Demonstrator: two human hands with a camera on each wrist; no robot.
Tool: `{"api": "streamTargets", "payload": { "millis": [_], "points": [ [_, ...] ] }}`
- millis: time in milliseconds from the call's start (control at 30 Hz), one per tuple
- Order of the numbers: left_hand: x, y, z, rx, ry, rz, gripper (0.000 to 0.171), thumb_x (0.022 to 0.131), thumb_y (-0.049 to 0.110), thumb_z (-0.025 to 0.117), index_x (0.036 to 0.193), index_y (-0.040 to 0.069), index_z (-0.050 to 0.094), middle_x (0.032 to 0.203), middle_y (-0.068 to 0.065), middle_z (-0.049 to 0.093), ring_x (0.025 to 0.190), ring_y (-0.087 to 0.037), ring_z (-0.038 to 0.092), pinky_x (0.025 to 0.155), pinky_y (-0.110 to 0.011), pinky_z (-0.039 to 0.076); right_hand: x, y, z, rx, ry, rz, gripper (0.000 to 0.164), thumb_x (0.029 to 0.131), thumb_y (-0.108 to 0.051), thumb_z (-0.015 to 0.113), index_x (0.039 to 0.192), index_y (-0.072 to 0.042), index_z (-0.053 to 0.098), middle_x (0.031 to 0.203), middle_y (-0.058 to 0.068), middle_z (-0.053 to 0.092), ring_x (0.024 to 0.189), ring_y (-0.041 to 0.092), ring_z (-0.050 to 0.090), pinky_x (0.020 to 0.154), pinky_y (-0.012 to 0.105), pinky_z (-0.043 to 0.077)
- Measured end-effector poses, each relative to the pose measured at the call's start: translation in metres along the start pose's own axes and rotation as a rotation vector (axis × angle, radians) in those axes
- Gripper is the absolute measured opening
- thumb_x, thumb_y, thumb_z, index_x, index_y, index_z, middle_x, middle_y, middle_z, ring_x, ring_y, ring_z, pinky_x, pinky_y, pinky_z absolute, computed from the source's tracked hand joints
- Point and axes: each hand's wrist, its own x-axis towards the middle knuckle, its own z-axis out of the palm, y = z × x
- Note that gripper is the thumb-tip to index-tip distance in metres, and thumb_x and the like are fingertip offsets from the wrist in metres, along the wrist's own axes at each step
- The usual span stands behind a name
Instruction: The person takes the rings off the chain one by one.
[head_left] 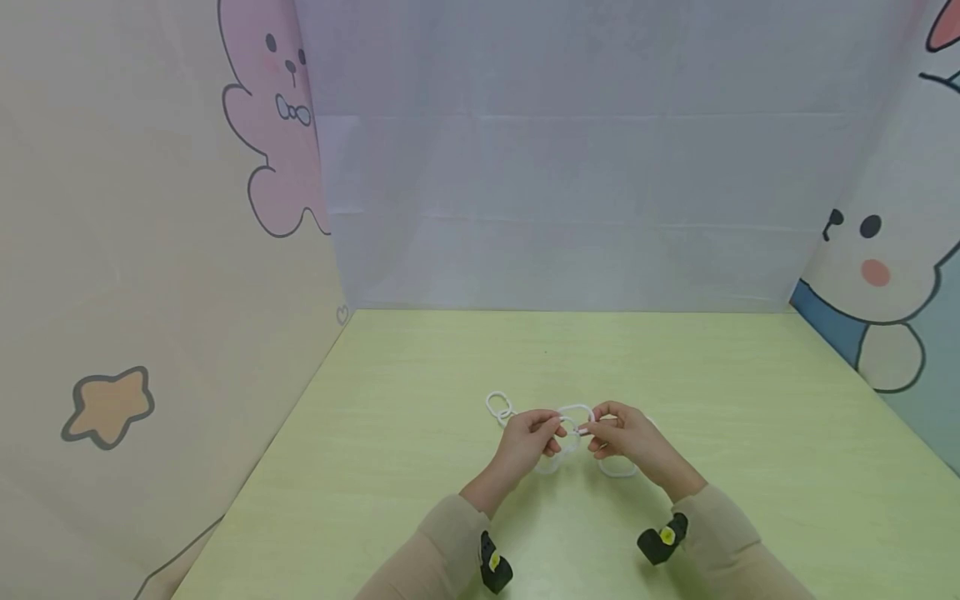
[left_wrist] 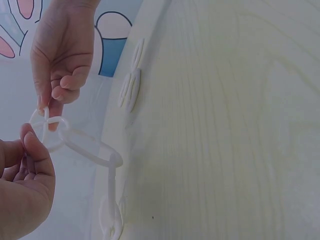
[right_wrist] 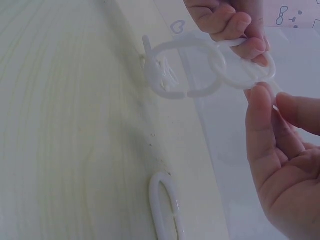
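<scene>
Lower centre, left hand (head_left: 527, 438) and right hand (head_left: 628, 437) pinch white rings (head_left: 577, 407); linking seems underway; next likely calls for careful alignment.

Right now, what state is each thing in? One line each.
Bare left hand: pinching a white oval plastic link.
Bare right hand: pinching a link; whether the same one, unclear.
White plastic link with narrow slit: joined to others, raised above the pale green wood-grain table.
White links beyond left hand: interlocked, on table.
White link below right hand: lying on table.
Black wrist cameras: worn, one per arm.
</scene>
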Motion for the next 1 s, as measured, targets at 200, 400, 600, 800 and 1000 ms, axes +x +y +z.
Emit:
{"api": "streamTargets", "payload": {
  "millis": [200,400,600,800,1000],
  "points": [
    [0.0002,0.0004,0.0,0.0,-0.011,0.003,0.02,0.093,0.002,0.052,0.103,-0.013,0.06,0.079,-0.009,0.064,0.057,-0.005,0.053,0.054,-0.017,0.046,0.0004,0.0008,-0.0002,0.008,0.007,0.012,0.019,0.094,-0.01,0.052,0.1,0.006,0.044,0.088,0.019,0.063,0.066,0.015,0.06,0.064,0.029,0.053],
    [-0.0003,0.0014,-0.0001,0.001,-0.022,0.006,0.02,0.093,0.002,0.052,0.104,-0.013,0.06,0.08,-0.01,0.064,0.057,-0.005,0.053,0.055,-0.017,0.046,0.0004,0.0018,-0.0006,0.015,0.002,0.011,0.019,0.094,-0.01,0.052,0.1,0.006,0.044,0.087,0.02,0.063,0.066,0.015,0.06,0.065,0.029,0.053],
    [-0.0008,0.0018,0.0001,-0.002,-0.022,0.005,0.02,0.093,0.002,0.053,0.104,-0.013,0.06,0.08,-0.012,0.064,0.057,-0.006,0.053,0.055,-0.017,0.046,0.0002,0.003,-0.0009,0.021,-0.016,0.002,0.019,0.095,-0.011,0.051,0.1,0.006,0.043,0.089,0.024,0.062,0.067,0.016,0.061,0.066,0.03,0.053],
    [-0.0015,0.0032,0.0007,-0.002,-0.017,0.006,0.019,0.092,0.001,0.053,0.104,-0.013,0.06,0.08,-0.013,0.064,0.057,-0.006,0.053,0.054,-0.017,0.046,0.0002,0.0034,-0.0006,0.036,-0.027,-0.004,0.016,0.095,-0.009,0.049,0.1,0.005,0.041,0.092,0.024,0.062,0.066,0.015,0.06,0.066,0.03,0.053],
    [-0.0024,0.0038,0.0006,0.003,-0.016,0.013,0.02,0.093,0.001,0.052,0.104,-0.013,0.06,0.08,-0.014,0.064,0.057,-0.006,0.053,0.055,-0.017,0.046,-0.0004,0.0026,-0.0002,0.042,-0.031,-0.013,0.014,0.096,-0.007,0.048,0.101,0.004,0.04,0.088,0.024,0.061,0.066,0.016,0.06,0.065,0.03,0.053]
  ]
}}
